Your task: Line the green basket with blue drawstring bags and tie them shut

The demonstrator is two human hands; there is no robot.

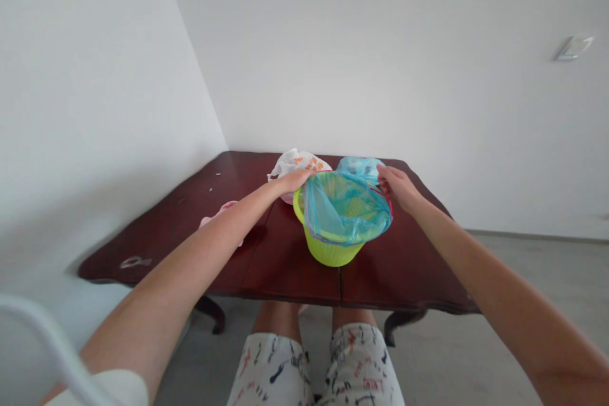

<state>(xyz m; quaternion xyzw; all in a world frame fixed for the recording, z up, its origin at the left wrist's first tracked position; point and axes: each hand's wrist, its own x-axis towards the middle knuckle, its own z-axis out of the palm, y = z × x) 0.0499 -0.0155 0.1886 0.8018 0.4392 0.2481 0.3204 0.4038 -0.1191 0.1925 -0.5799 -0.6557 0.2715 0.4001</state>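
Note:
A yellow-green plastic basket (335, 254) stands on the dark red table. Lining it is a translucent blue garbage bag (333, 209), its edge spread over part of the rim and a pinkish-red drawstring showing on the right. My left hand (297, 179) is closed on the bag's edge at the basket's back left. At the back right my right hand (397, 185) is closed too, fingers pinching the bag's edge near the drawstring. Its fingertips are partly hidden. Just behind the basket lies a bunched blue plastic bag (360, 167), close to the right hand.
A white plastic bag with orange print (290, 162) lies behind my left hand. A pink cloth-like item (219, 209) is partly covered by my left forearm. The wooden table (285, 266) has a wavy edge and stands near white walls. A whitish mark or tag (135, 262) is at its left.

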